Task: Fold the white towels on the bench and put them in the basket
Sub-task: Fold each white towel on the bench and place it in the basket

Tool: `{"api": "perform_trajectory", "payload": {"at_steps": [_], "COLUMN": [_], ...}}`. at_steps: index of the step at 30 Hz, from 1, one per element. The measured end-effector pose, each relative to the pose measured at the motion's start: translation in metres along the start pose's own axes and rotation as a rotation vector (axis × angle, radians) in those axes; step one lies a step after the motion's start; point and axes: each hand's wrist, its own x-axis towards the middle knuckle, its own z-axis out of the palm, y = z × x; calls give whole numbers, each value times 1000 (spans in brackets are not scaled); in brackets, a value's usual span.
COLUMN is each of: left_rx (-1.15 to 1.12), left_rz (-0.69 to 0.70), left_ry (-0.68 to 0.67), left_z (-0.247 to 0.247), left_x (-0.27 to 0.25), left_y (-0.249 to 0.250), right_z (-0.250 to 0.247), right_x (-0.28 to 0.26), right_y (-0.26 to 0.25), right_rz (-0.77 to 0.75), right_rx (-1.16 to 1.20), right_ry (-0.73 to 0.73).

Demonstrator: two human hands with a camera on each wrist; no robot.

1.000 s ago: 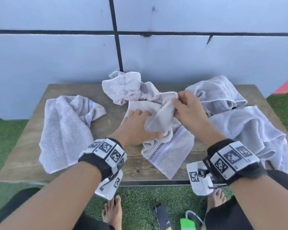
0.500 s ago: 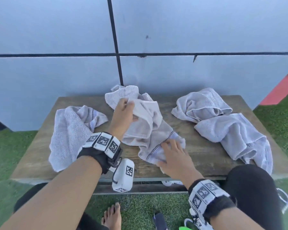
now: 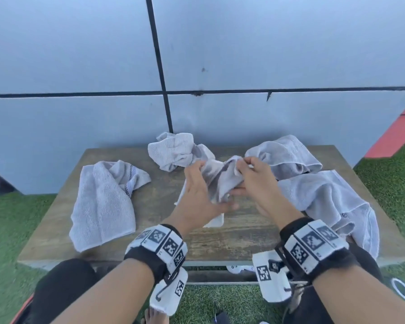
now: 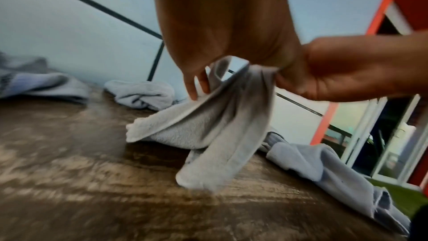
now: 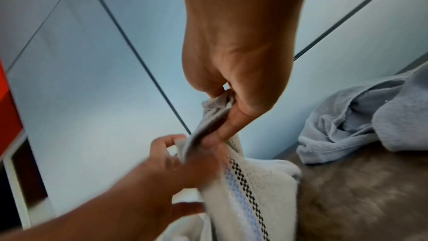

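On the wooden bench [image 3: 232, 239] lie several white towels. Both my hands hold the middle towel [image 3: 220, 183] bunched up just above the bench centre. My left hand [image 3: 204, 181] pinches one edge of it, its fingers [image 4: 197, 89] curled on the hem. My right hand [image 3: 243, 176] pinches a gathered fold beside it, seen as the right hand [image 5: 222, 113] in the right wrist view. The held towel [image 5: 245, 190] shows a black checkered and blue stripe and hangs down to the wood as the held towel [image 4: 220, 135]. No basket is in view.
A flat towel [image 3: 103, 202] lies left, a crumpled towel [image 3: 173, 150] at the back centre, and two more towels [image 3: 325, 202] right, one hanging over the front edge. A pale wall [image 3: 220, 54] backs the bench. Green turf [image 3: 9, 218] surrounds it; my knees meet its front edge.
My right hand left the striped end near the bench front and rose to meet my left hand. The towel is now gathered and lifted between both hands.
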Motion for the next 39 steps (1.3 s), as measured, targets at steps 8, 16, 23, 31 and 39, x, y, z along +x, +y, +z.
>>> {"api": "perform_trajectory", "payload": {"at_steps": [8, 16, 23, 31, 39], "left_rx": [230, 152, 311, 300, 363], "left_rz": [-39, 108, 121, -122, -306], "left_ry": [273, -54, -141, -199, -506], "left_z": [-43, -78, -89, -93, -45], "left_x": [40, 57, 61, 60, 38], "left_y": [1, 54, 42, -4, -36], "right_z": [-28, -31, -17, -30, -13], "right_x": [4, -13, 1, 19, 37], "right_y": [-38, -30, -5, 12, 42], "right_rz": [-69, -536, -455, -445, -23], "right_rx": [151, -522, -711, -879, -822], "right_ry": [208, 174, -117, 17, -359]}}
